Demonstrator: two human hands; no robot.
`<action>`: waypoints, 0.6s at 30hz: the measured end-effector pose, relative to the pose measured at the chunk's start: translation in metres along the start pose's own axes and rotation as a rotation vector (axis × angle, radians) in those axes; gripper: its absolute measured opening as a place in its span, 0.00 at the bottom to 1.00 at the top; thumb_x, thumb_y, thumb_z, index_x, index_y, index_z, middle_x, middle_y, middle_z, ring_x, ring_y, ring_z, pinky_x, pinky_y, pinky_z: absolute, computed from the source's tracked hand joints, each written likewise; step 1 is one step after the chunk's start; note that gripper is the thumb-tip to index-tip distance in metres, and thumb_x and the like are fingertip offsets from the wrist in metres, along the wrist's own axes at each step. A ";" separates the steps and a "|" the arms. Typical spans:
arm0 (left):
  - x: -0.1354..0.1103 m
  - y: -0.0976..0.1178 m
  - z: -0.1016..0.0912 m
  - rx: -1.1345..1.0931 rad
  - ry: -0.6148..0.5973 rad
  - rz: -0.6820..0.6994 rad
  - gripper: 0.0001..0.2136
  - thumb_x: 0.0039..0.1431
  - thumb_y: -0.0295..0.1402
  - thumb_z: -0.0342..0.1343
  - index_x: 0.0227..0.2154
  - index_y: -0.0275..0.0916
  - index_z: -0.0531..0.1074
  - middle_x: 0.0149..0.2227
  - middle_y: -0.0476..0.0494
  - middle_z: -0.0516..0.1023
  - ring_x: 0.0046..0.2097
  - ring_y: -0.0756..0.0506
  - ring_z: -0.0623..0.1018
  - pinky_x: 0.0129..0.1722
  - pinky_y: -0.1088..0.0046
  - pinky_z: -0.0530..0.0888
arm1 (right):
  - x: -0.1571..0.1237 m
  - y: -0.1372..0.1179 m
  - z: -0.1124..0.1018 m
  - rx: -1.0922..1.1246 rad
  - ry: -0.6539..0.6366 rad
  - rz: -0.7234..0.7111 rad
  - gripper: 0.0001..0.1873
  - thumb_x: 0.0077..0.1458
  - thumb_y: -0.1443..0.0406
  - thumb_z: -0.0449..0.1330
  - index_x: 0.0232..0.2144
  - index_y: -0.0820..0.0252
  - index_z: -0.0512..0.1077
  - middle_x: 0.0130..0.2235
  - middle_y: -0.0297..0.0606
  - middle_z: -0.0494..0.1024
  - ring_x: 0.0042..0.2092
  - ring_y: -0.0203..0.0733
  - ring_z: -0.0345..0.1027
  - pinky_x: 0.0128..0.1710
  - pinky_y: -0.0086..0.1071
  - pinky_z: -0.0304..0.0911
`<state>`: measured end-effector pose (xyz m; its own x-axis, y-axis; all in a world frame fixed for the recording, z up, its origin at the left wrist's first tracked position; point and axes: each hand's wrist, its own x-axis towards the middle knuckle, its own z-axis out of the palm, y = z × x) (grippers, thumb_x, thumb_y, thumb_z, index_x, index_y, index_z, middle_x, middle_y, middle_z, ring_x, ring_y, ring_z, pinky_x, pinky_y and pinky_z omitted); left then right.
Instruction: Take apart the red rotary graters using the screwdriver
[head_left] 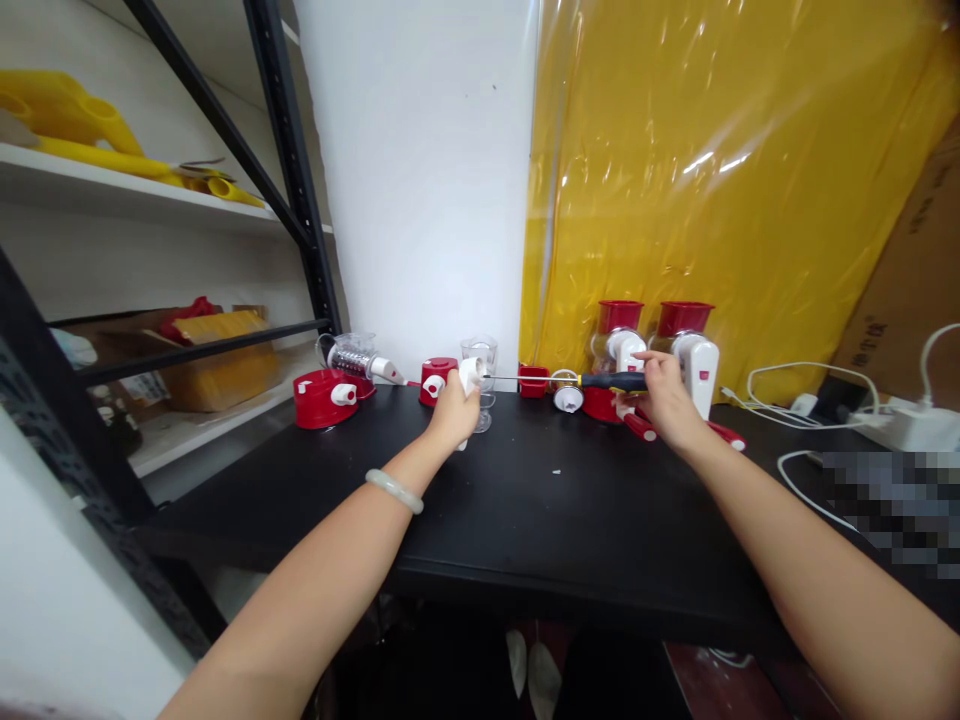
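My left hand (456, 412) is closed round a white plastic part (472, 373) with a round opening, held above the table. In my right hand (664, 388) is a long screwdriver (611, 381) with a black and yellow handle. Its thin shaft lies level and points left, the tip at or very near the white part's opening; whether it touches I cannot tell. Behind my left hand stand a clear plastic container (482, 350) and a red base with a white knob (435, 380). Two assembled red and white rotary graters (620, 340) are close behind my right hand.
On the left of the black table (525, 520) sit a red base (324, 400) and a grater body with a metal drum (356, 362). A red hopper (533, 380) and a small white-ended part (568, 398) lie mid-table. White cables (814, 385) run along the right; a shelf rack (289, 150) stands left.
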<state>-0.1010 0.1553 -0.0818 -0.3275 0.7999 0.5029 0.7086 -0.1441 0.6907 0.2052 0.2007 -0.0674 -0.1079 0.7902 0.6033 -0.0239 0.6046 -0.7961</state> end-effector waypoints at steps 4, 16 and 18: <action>0.001 -0.001 0.000 -0.006 0.001 -0.009 0.10 0.59 0.31 0.52 0.43 0.39 0.61 0.35 0.41 0.76 0.39 0.41 0.78 0.42 0.64 0.73 | -0.002 0.000 -0.004 -0.273 -0.020 -0.003 0.21 0.58 0.45 0.51 0.43 0.52 0.61 0.21 0.27 0.63 0.17 0.36 0.57 0.15 0.31 0.55; -0.001 0.000 0.001 0.010 -0.027 -0.001 0.10 0.59 0.32 0.51 0.43 0.38 0.61 0.35 0.41 0.76 0.36 0.42 0.78 0.40 0.65 0.73 | 0.000 0.007 -0.008 -0.158 -0.020 -0.017 0.21 0.58 0.45 0.51 0.44 0.51 0.61 0.25 0.29 0.68 0.22 0.38 0.65 0.21 0.33 0.64; -0.002 0.000 0.001 0.013 -0.032 -0.006 0.10 0.59 0.32 0.51 0.43 0.39 0.61 0.35 0.41 0.76 0.36 0.42 0.78 0.40 0.66 0.73 | 0.000 0.006 -0.010 -0.274 -0.001 -0.007 0.21 0.60 0.45 0.48 0.42 0.53 0.63 0.21 0.27 0.65 0.18 0.36 0.59 0.16 0.31 0.56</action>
<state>-0.0999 0.1543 -0.0828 -0.3118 0.8192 0.4813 0.7145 -0.1318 0.6871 0.2145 0.2055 -0.0721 -0.1100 0.7859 0.6085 0.2448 0.6147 -0.7498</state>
